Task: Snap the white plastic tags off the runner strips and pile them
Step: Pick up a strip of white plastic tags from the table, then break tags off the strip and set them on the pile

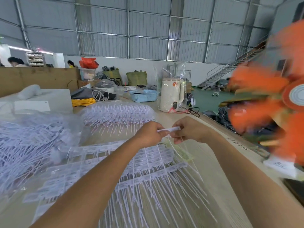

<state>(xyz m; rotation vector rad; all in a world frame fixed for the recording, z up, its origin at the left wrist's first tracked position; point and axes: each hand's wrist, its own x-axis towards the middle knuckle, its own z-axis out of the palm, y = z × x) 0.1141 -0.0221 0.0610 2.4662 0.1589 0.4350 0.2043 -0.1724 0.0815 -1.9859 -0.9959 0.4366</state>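
Above the table's middle, my left hand and my right hand both pinch one white runner strip between them, its thin tails hanging down. Below my hands lie rows of white tags on runner strips, their long tails fanned toward me. A big loose pile of white tags in clear plastic fills the left side. A neat bundle of tags in a clear bag lies further back.
A cream kettle in plastic wrap, a blue basket and a yellow cable coil stand at the back. A blurred orange fan spins at the right. The wooden table's edge runs diagonally on the right.
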